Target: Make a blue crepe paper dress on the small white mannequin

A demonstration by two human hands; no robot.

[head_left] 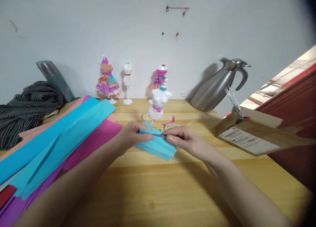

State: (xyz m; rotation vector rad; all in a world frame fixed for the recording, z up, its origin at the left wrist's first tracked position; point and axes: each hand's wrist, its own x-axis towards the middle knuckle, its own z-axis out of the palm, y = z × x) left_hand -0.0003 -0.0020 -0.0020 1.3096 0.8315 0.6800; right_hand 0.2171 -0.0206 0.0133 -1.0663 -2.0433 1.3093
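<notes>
A piece of light blue crepe paper (pixel 160 148) is stretched between my two hands over the table, with a narrow flap of it standing up at the top. My left hand (pixel 133 135) is closed, its thumb and fingers pinching the paper's left end. Opposite it, my right hand (pixel 184 138) pinches at the upper right edge of the paper. A thin grey blade-like thing (pixel 160 134) runs from the right fingertips across the paper; its kind is too small to tell. Just behind stands a white mini dress form (pixel 159 102) with a pink band at its waist.
Crepe paper sheets (pixel 66 141) in several colours lie at left, near a striped cloth (pixel 32 102) and a bottle (pixel 56 80). More dress forms, one in a ruffled dress (pixel 108 82), line the wall. A tape roll (pixel 171 125), steel jug (pixel 217 85) and cardboard box (pixel 254 133) stand rightward.
</notes>
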